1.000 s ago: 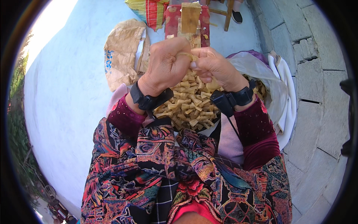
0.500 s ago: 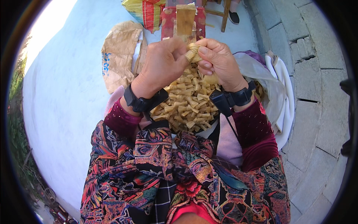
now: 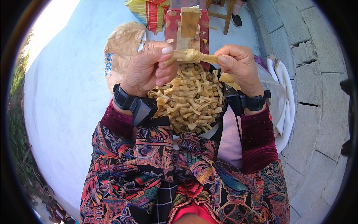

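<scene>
The left hand (image 3: 149, 69) and the right hand (image 3: 240, 67) each pinch one end of a pale tan knotted strip of dried skin-like sheet (image 3: 192, 56), holding it level between them above a dark round bowl (image 3: 218, 119) heaped with similar yellowish knotted pieces (image 3: 190, 100). A crumpled brown paper bag (image 3: 125, 44) lies on the pale ground left of the bowl, and a white cloth (image 3: 285, 93) lies to its right by the grey stone paving.

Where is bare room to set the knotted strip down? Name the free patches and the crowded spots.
Free: the pale blue floor left of the left hand, bordered by the brown paper sack. Crowded: the bowl heaped with knots, the white cloth on the right, and the striped bag ahead.
</scene>
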The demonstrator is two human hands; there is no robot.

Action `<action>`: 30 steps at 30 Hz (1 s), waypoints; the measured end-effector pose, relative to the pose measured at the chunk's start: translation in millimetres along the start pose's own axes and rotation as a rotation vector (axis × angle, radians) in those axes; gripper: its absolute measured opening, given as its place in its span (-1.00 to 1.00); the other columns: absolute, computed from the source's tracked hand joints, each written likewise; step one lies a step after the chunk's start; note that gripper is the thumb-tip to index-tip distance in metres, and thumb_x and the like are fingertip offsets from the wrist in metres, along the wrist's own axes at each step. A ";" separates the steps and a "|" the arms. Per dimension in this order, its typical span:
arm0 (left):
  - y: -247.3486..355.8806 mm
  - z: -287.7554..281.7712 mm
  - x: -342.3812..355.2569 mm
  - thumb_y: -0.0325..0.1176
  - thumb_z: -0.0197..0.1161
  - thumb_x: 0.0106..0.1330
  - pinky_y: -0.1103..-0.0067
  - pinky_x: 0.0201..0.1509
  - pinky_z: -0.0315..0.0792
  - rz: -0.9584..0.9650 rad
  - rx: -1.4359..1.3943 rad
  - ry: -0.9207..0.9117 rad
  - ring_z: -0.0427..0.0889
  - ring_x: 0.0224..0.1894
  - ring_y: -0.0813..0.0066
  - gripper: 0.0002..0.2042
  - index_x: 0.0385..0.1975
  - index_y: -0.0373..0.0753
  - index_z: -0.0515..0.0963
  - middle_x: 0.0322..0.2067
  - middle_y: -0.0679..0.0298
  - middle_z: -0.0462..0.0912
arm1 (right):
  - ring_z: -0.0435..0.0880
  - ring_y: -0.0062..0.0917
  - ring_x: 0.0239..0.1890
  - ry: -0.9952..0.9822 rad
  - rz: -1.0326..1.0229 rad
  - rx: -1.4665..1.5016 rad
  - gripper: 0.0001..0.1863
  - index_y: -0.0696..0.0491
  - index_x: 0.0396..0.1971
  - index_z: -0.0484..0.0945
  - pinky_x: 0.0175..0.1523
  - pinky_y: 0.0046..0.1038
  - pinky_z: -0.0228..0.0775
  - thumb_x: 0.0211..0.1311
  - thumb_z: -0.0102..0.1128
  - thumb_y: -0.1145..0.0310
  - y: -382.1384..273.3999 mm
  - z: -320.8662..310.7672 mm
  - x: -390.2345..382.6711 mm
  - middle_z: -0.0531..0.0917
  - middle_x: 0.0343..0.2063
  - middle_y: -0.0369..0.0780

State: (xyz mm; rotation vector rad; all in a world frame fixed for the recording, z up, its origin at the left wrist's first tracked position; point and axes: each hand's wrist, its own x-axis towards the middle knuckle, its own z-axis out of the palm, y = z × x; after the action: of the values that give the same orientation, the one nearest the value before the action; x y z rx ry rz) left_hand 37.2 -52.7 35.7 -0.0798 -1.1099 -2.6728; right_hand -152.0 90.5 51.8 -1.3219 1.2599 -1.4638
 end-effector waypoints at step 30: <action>-15.0 -65.7 48.7 -0.09 0.06 0.18 0.25 -0.39 0.38 0.121 1.767 0.479 0.54 -0.43 0.02 -0.74 -0.41 -0.14 0.54 -0.55 0.06 0.56 | 0.51 -0.32 -0.60 0.288 -0.045 -1.041 -0.78 0.21 -0.60 0.50 -0.44 -0.38 0.34 0.08 0.12 0.35 83.2 1.7 63.0 0.52 -0.65 -0.06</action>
State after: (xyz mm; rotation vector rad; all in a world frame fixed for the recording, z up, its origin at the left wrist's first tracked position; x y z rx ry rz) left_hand -10.8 -98.8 -14.3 0.6830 -2.4991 -0.7331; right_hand -165.7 12.4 -16.1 -1.7978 2.3701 -1.0326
